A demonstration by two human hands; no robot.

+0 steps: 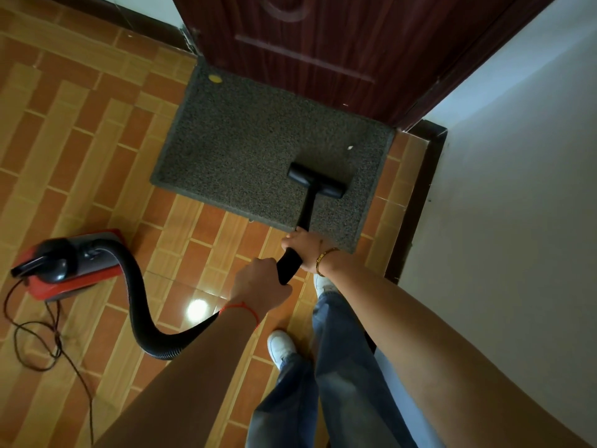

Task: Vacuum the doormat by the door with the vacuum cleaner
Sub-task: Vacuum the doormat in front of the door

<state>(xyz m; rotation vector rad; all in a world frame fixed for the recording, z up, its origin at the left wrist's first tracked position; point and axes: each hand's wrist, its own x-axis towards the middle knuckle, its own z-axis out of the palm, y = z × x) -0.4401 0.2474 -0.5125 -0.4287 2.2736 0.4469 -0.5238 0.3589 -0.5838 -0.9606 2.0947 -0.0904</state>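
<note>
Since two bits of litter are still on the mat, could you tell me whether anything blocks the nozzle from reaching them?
Nothing visible does. The nozzle sits on the doormat, with bare mat between it and the white scrap and the yellow bit.

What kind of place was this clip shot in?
Probably a home entryway: a dark wooden door with a grey doormat against it, orange brick-pattern floor tiles, and a red canister vacuum cleaner on the floor.
</note>
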